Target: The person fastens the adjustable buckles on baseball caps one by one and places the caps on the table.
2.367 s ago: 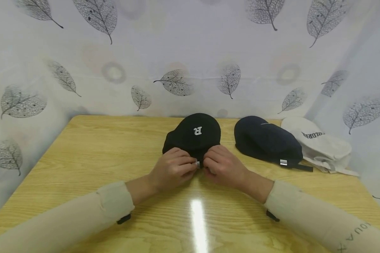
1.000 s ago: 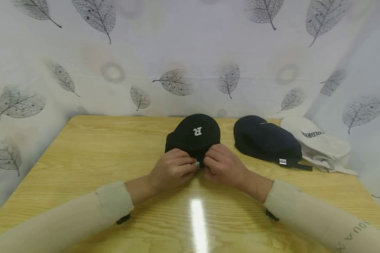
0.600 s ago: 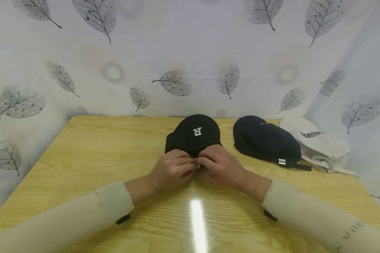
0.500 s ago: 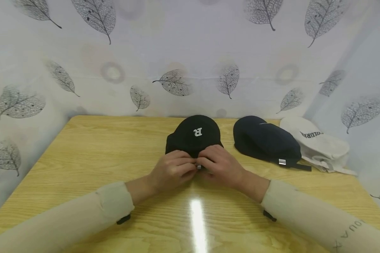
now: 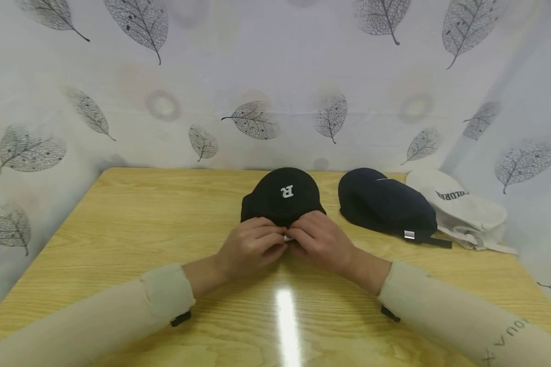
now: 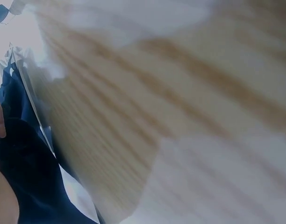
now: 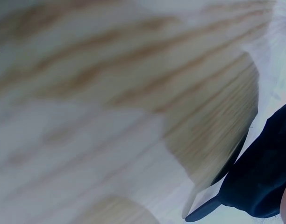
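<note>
A black cap (image 5: 275, 201) with a white letter R stands on the wooden table, its strap side toward me. My left hand (image 5: 251, 247) pinches the strap area at the left of a small metal buckle (image 5: 287, 238). From the other side, my right hand (image 5: 322, 242) pinches at the buckle, its fingertips right against those of the left. Most of the strap is hidden behind the fingers. In the left wrist view, dark cap fabric (image 6: 26, 172) shows beside the fingers at the left edge. Dark fabric (image 7: 255, 177) also appears at the lower right of the right wrist view.
To the right lies a navy cap (image 5: 385, 204) with a silver buckle and a loose strap end. It overlaps a white cap (image 5: 477, 211) with dark lettering. Leaf-patterned cloth (image 5: 284, 66) hangs behind the table (image 5: 156, 214) and along its sides.
My right hand has moved left from the cap's edge to the buckle, meeting the left fingertips. The buckle has tilted and shows less. The left hand stays nearly in place.
</note>
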The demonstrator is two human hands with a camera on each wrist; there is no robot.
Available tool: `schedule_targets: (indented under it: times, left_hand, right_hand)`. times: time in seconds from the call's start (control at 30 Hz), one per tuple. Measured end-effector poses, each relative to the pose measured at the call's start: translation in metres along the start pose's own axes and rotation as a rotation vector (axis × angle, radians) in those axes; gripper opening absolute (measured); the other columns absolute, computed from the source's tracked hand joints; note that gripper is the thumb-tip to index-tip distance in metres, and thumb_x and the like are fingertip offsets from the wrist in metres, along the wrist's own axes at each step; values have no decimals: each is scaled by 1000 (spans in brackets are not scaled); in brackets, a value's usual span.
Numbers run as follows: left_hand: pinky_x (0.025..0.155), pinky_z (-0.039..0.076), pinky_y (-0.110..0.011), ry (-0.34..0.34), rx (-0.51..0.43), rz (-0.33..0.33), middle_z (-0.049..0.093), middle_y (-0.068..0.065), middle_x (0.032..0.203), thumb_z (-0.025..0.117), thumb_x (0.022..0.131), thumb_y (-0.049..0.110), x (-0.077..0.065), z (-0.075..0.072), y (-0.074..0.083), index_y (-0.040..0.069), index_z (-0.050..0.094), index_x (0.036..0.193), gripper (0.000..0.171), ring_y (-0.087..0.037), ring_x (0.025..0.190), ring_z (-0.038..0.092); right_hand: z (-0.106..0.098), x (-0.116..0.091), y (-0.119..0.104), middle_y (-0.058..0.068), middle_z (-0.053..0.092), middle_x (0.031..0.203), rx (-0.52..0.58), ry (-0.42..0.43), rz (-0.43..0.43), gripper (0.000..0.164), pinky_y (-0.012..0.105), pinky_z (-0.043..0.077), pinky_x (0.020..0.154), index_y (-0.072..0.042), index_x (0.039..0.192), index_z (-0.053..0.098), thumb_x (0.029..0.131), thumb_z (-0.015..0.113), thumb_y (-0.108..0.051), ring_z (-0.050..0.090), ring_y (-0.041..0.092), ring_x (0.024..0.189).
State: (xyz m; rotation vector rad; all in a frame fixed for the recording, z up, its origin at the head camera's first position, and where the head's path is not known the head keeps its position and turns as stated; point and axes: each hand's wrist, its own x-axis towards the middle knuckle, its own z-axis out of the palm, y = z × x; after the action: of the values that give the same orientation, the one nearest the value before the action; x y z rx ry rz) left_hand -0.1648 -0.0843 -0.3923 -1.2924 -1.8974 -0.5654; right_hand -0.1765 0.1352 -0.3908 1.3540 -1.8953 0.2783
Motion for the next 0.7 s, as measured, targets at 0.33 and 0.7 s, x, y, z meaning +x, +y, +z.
schedule_targets:
  times: [0.33, 0.7]
  left_hand:
    - [79, 57, -26, -50, -5, -52, 76, -3, 90, 83, 76, 4, -3, -6, 2, 8, 73, 79, 11, -17, 85, 69]
    - [72, 56, -28, -53, -6, -87, 71, -3, 82, 67, 77, -8, -17, -19, -5, 7, 69, 76, 15, -17, 78, 65]
  right_hand:
    - [-3, -2, -1, 3, 72, 85, -95, -33, 5, 14, 34, 51, 75, -9, 90, 75, 79, 81, -17, 68, 18, 79]
    - [-3, -8, 3, -1, 68, 80, -46, -156, -3, 22, 33, 46, 69, -13, 85, 72, 75, 88, -24, 62, 18, 76]
